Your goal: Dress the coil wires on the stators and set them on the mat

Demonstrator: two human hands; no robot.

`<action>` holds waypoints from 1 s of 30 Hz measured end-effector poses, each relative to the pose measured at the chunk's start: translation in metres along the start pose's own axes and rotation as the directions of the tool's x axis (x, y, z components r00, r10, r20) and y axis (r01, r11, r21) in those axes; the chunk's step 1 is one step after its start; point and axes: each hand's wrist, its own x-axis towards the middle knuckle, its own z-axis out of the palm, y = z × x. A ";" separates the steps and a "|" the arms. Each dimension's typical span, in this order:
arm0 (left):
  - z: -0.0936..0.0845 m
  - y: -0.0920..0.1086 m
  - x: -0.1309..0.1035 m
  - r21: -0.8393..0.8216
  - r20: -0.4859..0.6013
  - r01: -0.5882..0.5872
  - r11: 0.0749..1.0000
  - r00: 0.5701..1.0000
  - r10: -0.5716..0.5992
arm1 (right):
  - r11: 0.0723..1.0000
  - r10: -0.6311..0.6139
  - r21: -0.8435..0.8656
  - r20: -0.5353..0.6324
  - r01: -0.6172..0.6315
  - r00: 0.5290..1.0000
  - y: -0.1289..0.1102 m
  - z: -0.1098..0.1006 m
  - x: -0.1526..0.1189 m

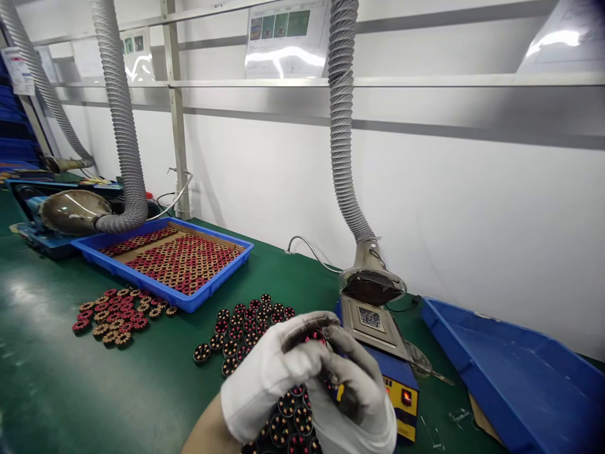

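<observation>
My left hand (278, 369), in a white glove, is closed with its fingers curled against my right hand. My right hand (352, 384), also gloved and with darkened fingertips, is closed around a small round part (316, 337) with red on it, pinched between both hands. The fingers hide most of that part. Below and behind my hands lie many black-rimmed round parts (236, 334) with red and copper-coloured segments. Just right of my hands stands a blue and yellow heating unit (405, 403) with a metal top plate and a lit red switch.
A blue tray (189, 302) of red and tan rings stands at the left, with a loose pile of rings (113, 315) before it. A duct hose (343, 126) ends in a hood above the unit. Another blue tray (520, 372) is at the right.
</observation>
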 end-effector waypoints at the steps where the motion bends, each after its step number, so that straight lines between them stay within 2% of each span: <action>1: 0.003 -0.005 0.002 -0.043 -0.057 -0.022 0.999 0.998 0.020 | 0.996 -0.065 -0.058 0.024 0.066 0.998 -0.001 0.002 -0.002; 3: 0.007 -0.013 0.004 -0.140 -0.216 -0.129 0.982 0.972 0.097 | 0.990 -0.108 -0.084 0.038 0.110 0.993 -0.003 0.007 -0.004; 4: 0.007 -0.016 0.004 -0.181 -0.288 -0.194 0.964 0.948 0.137 | 0.994 -0.083 -0.073 0.004 0.083 0.997 -0.004 0.009 -0.003; 7: 0.002 -0.013 0.003 -0.218 -0.423 -0.364 0.905 0.871 0.249 | 0.998 0.055 -0.027 -0.209 -0.062 0.976 -0.007 0.014 0.003; 8: -0.001 -0.010 0.003 -0.190 -0.419 -0.363 0.912 0.870 0.259 | 0.996 0.085 -0.008 -0.244 -0.090 0.966 -0.008 0.015 0.005; 9: -0.003 -0.007 0.003 -0.152 -0.388 -0.319 0.936 0.890 0.241 | 0.996 0.092 0.008 -0.240 -0.093 0.966 -0.008 0.015 0.006; 11: -0.004 -0.002 0.003 -0.058 -0.314 -0.160 0.985 0.940 0.134 | 0.998 0.070 0.019 -0.202 -0.068 0.977 -0.008 0.013 0.007; 13: -0.002 -0.001 0.003 -0.022 -0.309 -0.063 0.998 0.950 0.053 | 0.999 0.040 0.001 -0.168 -0.040 0.985 -0.007 0.011 0.005; 15: 0.000 -0.005 0.003 -0.017 -0.381 -0.114 0.993 0.919 0.099 | 0.999 0.019 -0.038 -0.135 -0.024 0.991 -0.006 0.010 0.002; 17: 0.001 -0.009 0.002 0.000 -0.457 -0.238 0.971 0.864 0.212 | 0.999 0.012 -0.046 -0.095 -0.017 0.995 -0.006 0.010 0.000; 19: -0.001 -0.009 0.001 0.015 -0.499 -0.319 0.948 0.819 0.283 | 0.999 0.026 -0.037 -0.097 -0.030 0.995 -0.007 0.010 -0.001; 20: -0.001 -0.008 0.000 0.017 -0.504 -0.331 0.944 0.812 0.294 | 0.999 0.033 -0.030 -0.104 -0.036 0.994 -0.007 0.010 0.000; 21: -0.002 -0.006 0.000 0.014 -0.484 -0.305 0.952 0.832 0.273 | 0.999 0.032 -0.023 -0.100 -0.035 0.994 -0.008 0.010 0.000; 23: -0.001 -0.002 0.000 -0.003 -0.404 -0.182 0.983 0.899 0.166 | 0.999 0.034 -0.014 -0.098 -0.036 0.995 -0.008 0.011 0.000; 25: 0.001 0.001 0.000 -0.030 -0.348 -0.092 0.995 0.934 0.076 | 0.999 0.036 -0.009 -0.077 -0.037 0.996 -0.008 0.011 -0.001; 30: 0.003 -0.003 0.000 -0.026 -0.384 -0.092 0.995 0.920 0.075 | 0.998 0.055 0.003 -0.052 -0.055 0.997 -0.011 0.014 -0.001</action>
